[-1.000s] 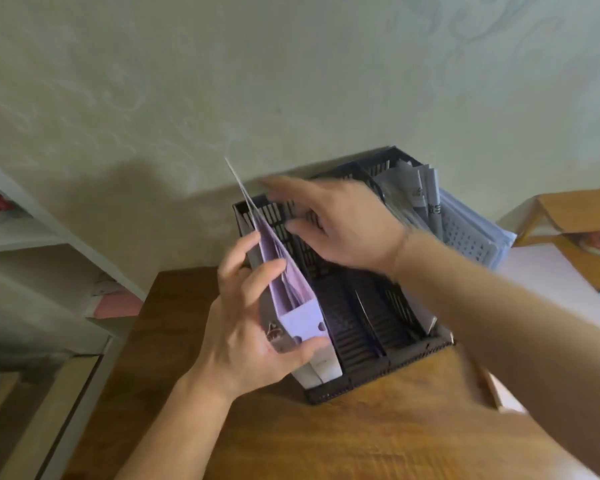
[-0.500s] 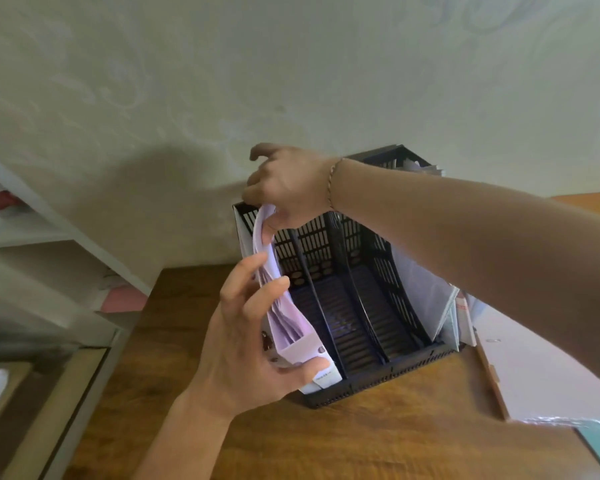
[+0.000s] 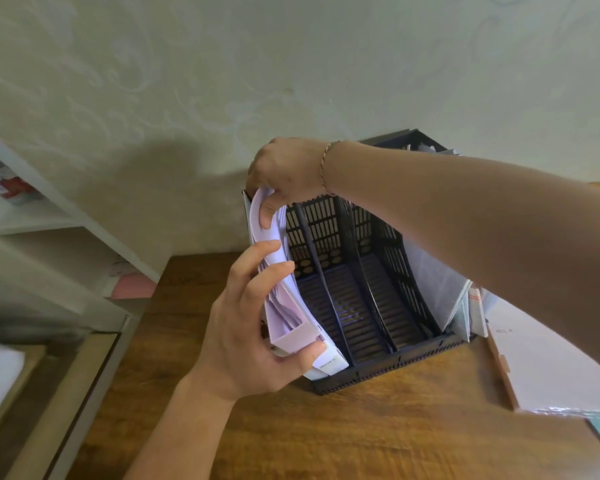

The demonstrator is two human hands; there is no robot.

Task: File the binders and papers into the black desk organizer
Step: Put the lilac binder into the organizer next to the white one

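While the left hand (image 3: pixel 246 327) is gripping the near end of the lilac binder (image 3: pixel 284 306), which is standing in the leftmost slot of the black organizer (image 3: pixel 388 362), the right hand (image 3: pixel 284 171) is pinching its far top corner, its long axis running near to far.

Hidden and cut off

Right forearm (image 3: pixel 465 220) covers black slatted plastic organizer (image 3: pixel 388 367) rear rim; print beside left thumb illegible.

Binder (image 3: pixel 284 306) in organizer's (image 3: pixel 395 367) leftmost slot, papers (image 3: pixel 433 285) rightmost.
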